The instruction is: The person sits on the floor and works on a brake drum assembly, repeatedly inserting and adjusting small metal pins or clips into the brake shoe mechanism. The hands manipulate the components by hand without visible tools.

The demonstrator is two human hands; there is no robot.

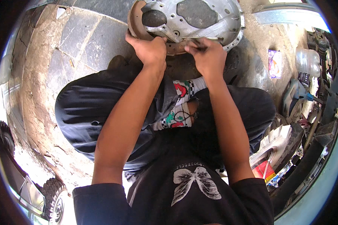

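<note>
A large cast-metal housing, grey with several holes and wide openings, lies in front of my crossed legs at the top of the view. My left hand grips its near left rim, with the thumb over the edge. At the near rim, my right hand is closed, its fingers pinched against the brownish metal edge. Dark grime marks those fingers, and whatever they pinch is too small to make out. A thin light rod with a dark tip shows just beyond the right knuckles.
Grey stone tiles cover the floor at left. To the right are a purple packet, a clear plastic bottle and a blue-grey tool. Dark machine parts crowd the right edge. A knobbly tyre stands at lower left.
</note>
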